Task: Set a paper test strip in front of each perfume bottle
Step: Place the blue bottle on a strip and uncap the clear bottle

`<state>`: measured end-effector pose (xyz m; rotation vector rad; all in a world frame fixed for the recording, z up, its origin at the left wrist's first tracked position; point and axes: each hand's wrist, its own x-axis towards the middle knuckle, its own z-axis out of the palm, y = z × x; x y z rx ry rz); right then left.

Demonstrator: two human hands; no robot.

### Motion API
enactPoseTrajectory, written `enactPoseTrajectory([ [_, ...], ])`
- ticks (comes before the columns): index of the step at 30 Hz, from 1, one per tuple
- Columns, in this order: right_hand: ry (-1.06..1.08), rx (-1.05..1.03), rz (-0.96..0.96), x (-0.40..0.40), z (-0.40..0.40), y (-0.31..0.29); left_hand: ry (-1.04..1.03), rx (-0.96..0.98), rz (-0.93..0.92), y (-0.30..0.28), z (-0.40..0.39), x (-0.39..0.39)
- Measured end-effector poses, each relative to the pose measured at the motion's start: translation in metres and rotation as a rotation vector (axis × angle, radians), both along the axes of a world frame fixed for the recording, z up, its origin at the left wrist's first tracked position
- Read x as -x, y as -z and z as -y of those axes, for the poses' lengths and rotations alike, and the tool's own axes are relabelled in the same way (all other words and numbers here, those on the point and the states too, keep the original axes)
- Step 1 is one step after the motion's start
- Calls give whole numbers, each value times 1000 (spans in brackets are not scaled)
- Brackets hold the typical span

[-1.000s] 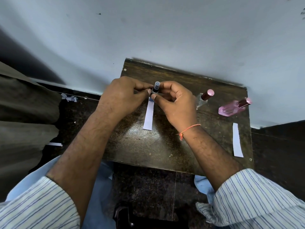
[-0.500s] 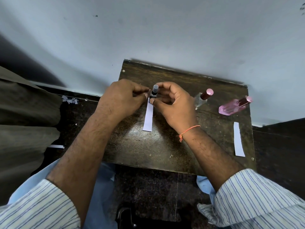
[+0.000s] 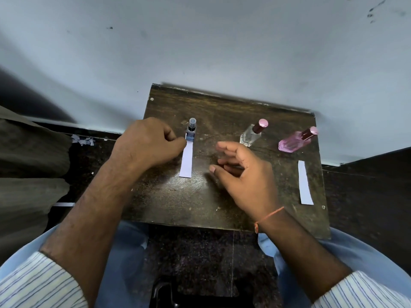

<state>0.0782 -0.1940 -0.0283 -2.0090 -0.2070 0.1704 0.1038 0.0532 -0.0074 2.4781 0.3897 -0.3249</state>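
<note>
On the small dark wooden table stand three perfume bottles. A small blue bottle with a clear cap is at the left, and a white paper strip lies straight in front of it. My left hand is curled, its fingertips against that strip's upper left edge beside the bottle. My right hand hovers over the table's middle with fingers apart, holding nothing. A clear bottle with a pink cap has no strip before it. A pink bottle stands at the far right, with a second strip in front of it.
The table's back edge meets a pale wall. Paper scraps and a loose strip lie on the dark floor to the left, beside a brown cloth. A dark object sits on the floor by my knees.
Both hands held the small blue bottle at the strip's top. Now the bottle stands alone; my right hand has pulled back to the right and opened, and my left hand has drawn left.
</note>
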Motion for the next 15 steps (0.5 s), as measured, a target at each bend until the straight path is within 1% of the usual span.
enactPoseTrajectory([
  [1, 10, 1, 11, 3, 9, -2, 32, -8, -15, -3, 4, 1],
  [3, 62, 7, 41, 6, 25, -6, 101, 36, -29, -6, 12, 4],
  [7, 226, 27, 143, -2, 45, -9, 363, 212, -6, -10, 34, 8],
  [9, 281, 65, 196, -9, 48, -7, 434, 304, 38, -10, 52, 10],
  [12, 315, 134, 225, -23, 44, -4, 420, 425, 148, -6, 76, 11],
  [15, 292, 128, 131, -36, 37, -5, 359, 518, 310, -6, 90, 12],
])
